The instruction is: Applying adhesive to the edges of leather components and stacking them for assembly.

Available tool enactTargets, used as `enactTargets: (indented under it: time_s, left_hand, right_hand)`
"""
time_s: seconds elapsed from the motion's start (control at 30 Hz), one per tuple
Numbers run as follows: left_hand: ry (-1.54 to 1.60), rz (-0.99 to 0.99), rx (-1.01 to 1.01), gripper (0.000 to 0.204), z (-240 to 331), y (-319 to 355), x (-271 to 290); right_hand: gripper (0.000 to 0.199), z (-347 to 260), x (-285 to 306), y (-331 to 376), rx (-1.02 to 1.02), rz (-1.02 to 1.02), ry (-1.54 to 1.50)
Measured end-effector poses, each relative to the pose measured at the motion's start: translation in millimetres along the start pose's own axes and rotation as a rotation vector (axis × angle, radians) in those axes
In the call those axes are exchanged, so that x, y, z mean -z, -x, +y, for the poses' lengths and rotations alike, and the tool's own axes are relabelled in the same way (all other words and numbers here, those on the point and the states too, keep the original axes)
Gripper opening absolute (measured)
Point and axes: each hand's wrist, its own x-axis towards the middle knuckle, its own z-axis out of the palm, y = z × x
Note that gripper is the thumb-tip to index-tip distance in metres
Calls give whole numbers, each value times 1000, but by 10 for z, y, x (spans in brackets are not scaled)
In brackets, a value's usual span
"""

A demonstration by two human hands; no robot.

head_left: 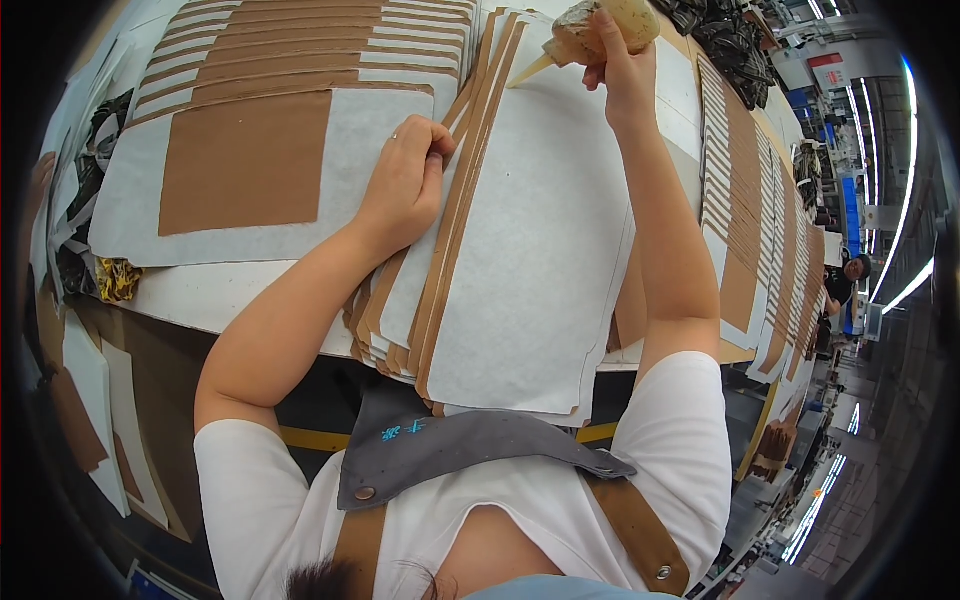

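My right hand [625, 80] is wrapped round a squeeze bottle [575, 38] with a yellowish body and a long pointed nozzle. The nozzle slants down to the left, its tip at the upper left part of a white sheet [540, 220]; whether it touches cannot be told. That sheet tops a fanned stack of white and brown sheets [455, 245], whose brown edges show on the left. Against those edges my left hand [410, 170] is closed, fingers curled and thumb pressed in; what they hold, if anything, is hidden.
Left of the stack lies an overlapping row of white sheets with brown panels [245, 165]. More such rows [740, 190] run along the table at right. Black plastic bags [725, 45] lie at the far right. Another person [845, 280] is in the right background.
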Motion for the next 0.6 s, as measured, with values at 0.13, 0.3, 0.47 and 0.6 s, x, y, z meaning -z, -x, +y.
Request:
enactTargets:
  time_s: [0.13, 0.3, 0.47, 0.6]
  left_hand:
    - [4, -1, 4, 17, 23, -12, 4]
    - [-3, 4, -1, 17, 2, -6, -1]
    - [-12, 9, 9, 17, 1, -5, -5]
    - [-5, 8, 18, 16, 7, -8, -8]
  right_hand:
    - [46, 101, 72, 138, -21, -48, 47]
    - [44, -8, -46, 443, -83, -38, 21]
    - [43, -106, -100, 731, -115, -38, -20]
    - [52, -196, -125, 945, -204, -85, -82]
